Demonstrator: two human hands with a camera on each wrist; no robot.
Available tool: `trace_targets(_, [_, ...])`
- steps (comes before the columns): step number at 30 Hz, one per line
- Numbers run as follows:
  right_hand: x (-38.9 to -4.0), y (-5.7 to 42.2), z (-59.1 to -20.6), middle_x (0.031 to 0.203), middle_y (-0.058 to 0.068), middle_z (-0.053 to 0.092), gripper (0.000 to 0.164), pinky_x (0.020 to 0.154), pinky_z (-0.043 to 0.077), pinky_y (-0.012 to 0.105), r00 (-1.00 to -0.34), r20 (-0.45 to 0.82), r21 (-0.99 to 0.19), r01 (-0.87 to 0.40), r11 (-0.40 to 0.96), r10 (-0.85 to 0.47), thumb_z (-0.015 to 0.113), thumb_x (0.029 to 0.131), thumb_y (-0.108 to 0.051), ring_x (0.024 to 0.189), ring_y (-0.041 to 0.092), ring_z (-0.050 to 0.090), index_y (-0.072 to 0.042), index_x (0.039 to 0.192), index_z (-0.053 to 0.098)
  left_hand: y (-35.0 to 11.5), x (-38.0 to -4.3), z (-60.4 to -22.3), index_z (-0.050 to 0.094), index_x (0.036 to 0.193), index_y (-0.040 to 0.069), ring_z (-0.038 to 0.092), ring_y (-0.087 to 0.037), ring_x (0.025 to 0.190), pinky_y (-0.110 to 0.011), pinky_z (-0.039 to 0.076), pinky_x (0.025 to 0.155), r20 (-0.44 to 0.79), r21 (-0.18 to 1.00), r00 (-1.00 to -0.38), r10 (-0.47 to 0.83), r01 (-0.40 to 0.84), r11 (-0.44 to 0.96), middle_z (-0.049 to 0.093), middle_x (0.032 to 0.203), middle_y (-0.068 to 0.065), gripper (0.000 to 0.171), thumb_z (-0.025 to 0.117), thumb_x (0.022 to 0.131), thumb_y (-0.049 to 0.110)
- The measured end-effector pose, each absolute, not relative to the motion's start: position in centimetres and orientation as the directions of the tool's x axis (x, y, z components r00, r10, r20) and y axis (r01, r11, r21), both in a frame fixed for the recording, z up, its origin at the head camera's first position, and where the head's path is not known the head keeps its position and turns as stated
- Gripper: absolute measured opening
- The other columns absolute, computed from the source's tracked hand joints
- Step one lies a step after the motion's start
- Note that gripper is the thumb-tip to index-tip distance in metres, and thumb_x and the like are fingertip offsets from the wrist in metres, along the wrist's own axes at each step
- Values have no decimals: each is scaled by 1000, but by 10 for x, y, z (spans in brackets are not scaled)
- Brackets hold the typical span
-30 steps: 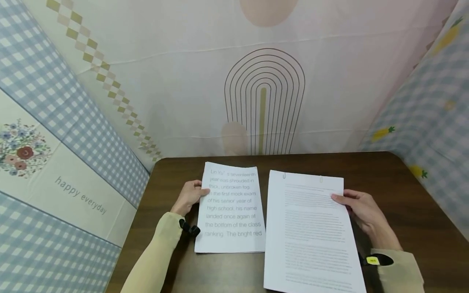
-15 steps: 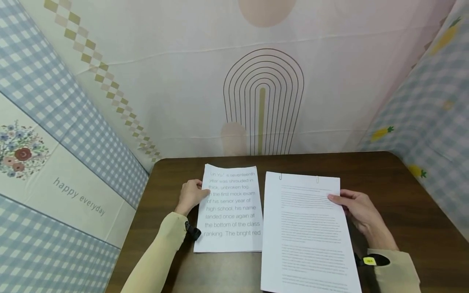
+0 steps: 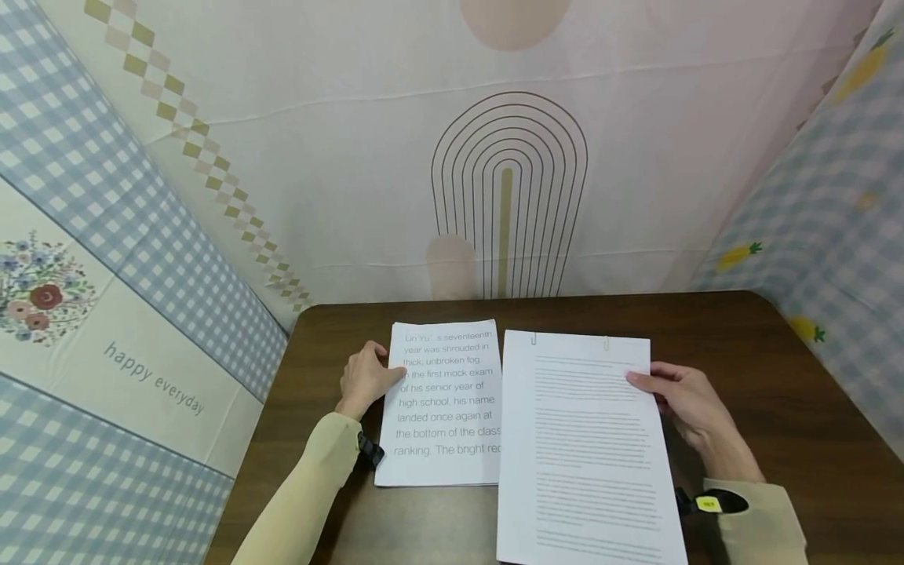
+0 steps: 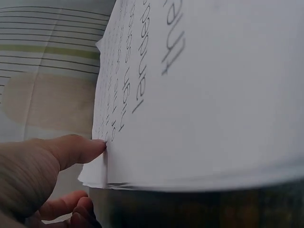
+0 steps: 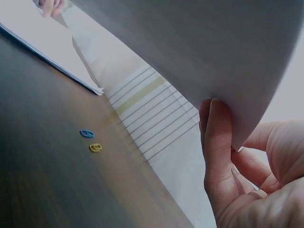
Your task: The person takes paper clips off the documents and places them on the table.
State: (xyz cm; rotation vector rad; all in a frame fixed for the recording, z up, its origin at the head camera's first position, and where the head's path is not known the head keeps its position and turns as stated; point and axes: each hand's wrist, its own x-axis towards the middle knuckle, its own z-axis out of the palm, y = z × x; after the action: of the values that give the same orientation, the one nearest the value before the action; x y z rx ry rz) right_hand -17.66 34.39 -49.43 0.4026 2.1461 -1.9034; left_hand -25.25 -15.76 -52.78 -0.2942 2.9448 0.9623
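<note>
At the left of the table lies a stack of white paper (image 3: 441, 408) with large print. My left hand (image 3: 366, 380) holds its left edge: in the left wrist view the thumb presses the top page and the other fingers curl below the edge. My right hand (image 3: 695, 412) pinches the upper right edge of a sheaf of paper (image 3: 586, 455) with small print, thumb on top and fingers behind. Two paper clips (image 3: 606, 343) show along its top edge. The right wrist view shows its underside (image 5: 190, 52) raised above the table. In the head view it overlaps the stack's right edge.
A blue clip (image 5: 87, 134) and a yellow clip (image 5: 95, 147) lie on the dark wooden table (image 3: 734, 337) below the raised sheaf. Patterned cloth (image 3: 339, 180) hangs behind the table, with checked cloth on both sides.
My right hand has brought the clipped sheaf left, so it now covers the stack's right edge. My left hand stays nearly in place; the stack's top edge lies flatter.
</note>
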Motion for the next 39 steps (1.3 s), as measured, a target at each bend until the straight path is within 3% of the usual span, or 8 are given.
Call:
trace_targets(6, [-179,332,-492,92,-15,81,33,70,65,29,-933,-357,-924,360,126,46,81,101,-34,80,12,79,-19,130,76,-143,-237,-515,67,129,6,67,-25,85,-31,49,70,-24,725,-985,-172,-136,675,72,104,-12,45,81,97,34])
trace_targets(11, [-180,315,-490,92,-14,81,44,70,65,29,-934,-354,-926,357,126,40,82,100,-34,80,13,79,-12,136,73,-127,-218,-503,68,130,3,76,-27,90,-31,64,79,-179,940,-983,-45,-185,288,76,114,-21,37,77,101,24])
trace_targets(15, [-181,299,-491,93,-13,81,50,70,64,28,-937,-349,-928,350,124,35,82,100,-33,80,13,79,-6,141,69,-115,-203,-500,63,132,-3,78,-23,94,-32,66,87,-270,963,-958,102,-270,14,77,115,-24,33,72,105,15])
trace_targets(18, [-183,287,-491,94,-11,81,53,70,64,28,-939,-344,-932,344,116,17,81,101,-31,81,14,79,-3,144,67,-107,-193,-501,58,136,-9,77,-18,94,-31,66,89,-298,943,-933,202,-320,-88,77,110,-16,38,67,107,13])
trace_targets(25, [-187,262,-491,97,-8,82,55,69,63,27,-947,-321,-942,316,114,-23,80,102,-27,80,14,78,2,145,64,-94,-175,-505,54,144,-9,74,-11,94,-28,62,83,-337,921,-891,304,-379,-88,76,109,-4,49,68,107,20])
trace_targets(33, [-192,245,-494,98,-4,82,53,70,64,27,-950,-309,-945,301,125,-44,79,102,-24,81,14,79,5,144,64,-92,-169,-511,58,148,-2,80,-15,97,-29,64,79,-354,919,-886,300,-389,-66,81,122,-12,47,69,107,17])
trace_targets(39, [-193,236,-496,97,-3,82,48,68,61,26,-951,-305,-946,298,131,-41,79,102,-23,79,14,76,5,140,66,-93,-167,-516,61,143,-6,82,-18,97,-32,66,79,-335,925,-898,285,-371,-81,82,121,-15,41,69,106,10])
